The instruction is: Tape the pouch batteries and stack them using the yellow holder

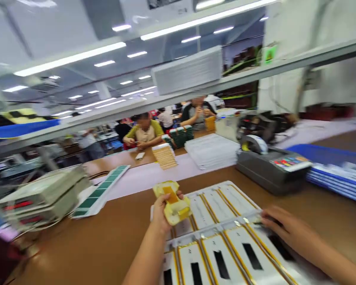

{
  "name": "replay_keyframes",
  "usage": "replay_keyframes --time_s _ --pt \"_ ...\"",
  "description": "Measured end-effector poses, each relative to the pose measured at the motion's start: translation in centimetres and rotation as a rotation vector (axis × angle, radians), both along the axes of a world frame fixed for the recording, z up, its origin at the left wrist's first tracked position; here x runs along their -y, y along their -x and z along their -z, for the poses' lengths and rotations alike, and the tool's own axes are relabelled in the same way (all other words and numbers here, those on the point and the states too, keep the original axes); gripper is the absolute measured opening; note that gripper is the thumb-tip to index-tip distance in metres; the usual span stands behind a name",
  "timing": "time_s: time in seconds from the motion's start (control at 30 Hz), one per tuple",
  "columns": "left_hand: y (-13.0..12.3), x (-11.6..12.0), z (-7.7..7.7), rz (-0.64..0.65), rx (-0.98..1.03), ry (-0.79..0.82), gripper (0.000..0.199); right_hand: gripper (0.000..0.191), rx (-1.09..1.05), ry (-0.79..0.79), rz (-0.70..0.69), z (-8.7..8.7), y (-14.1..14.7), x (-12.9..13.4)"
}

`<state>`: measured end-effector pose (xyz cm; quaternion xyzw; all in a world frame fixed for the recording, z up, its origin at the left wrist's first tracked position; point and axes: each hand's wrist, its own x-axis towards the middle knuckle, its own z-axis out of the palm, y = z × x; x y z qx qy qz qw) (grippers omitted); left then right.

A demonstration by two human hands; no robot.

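Yellow padded piece (pixel 172 202) sits closed in my left grip (pixel 166 211), lifted just over the rows of white panels (pixel 216 257) edged in gold tape, which lie on the desk (pixel 77 253). My right grip (pixel 287 231) rests on the far side of those panels with its fingers curled, and I cannot tell whether it pinches anything. Past it, a grey tape dispenser (pixel 269 170) stands beside blue-edged sheets (pixel 335 176), and a co-worker (pixel 144 132) sits across the far desk
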<state>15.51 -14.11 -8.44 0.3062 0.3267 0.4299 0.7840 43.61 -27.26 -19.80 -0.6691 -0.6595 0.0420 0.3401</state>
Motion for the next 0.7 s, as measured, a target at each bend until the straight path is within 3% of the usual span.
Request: replay_keyframes --time_s 0.13,0.3,0.53,0.7 --pt "0.0 -1.9 0.9 0.132 -0.082 0.0 0.032 0.024 0.067 0.123 0.155 -3.1 -2.0 1.6" --pt "0.2 -2.9 1.4 0.055 -0.133 -0.04 0.039 0.017 0.456 0.184 0.151 -5.9 -2.7 2.6" --pt "-0.6 -2.4 1.1 0.033 -0.111 -0.089 0.037 0.017 0.724 0.275 0.014 -6.0 -0.3 2.7" --pt "-0.4 -2.1 1.1 0.053 -0.062 -0.102 0.038 0.018 0.623 0.356 0.046 -5.6 -0.7 2.2"
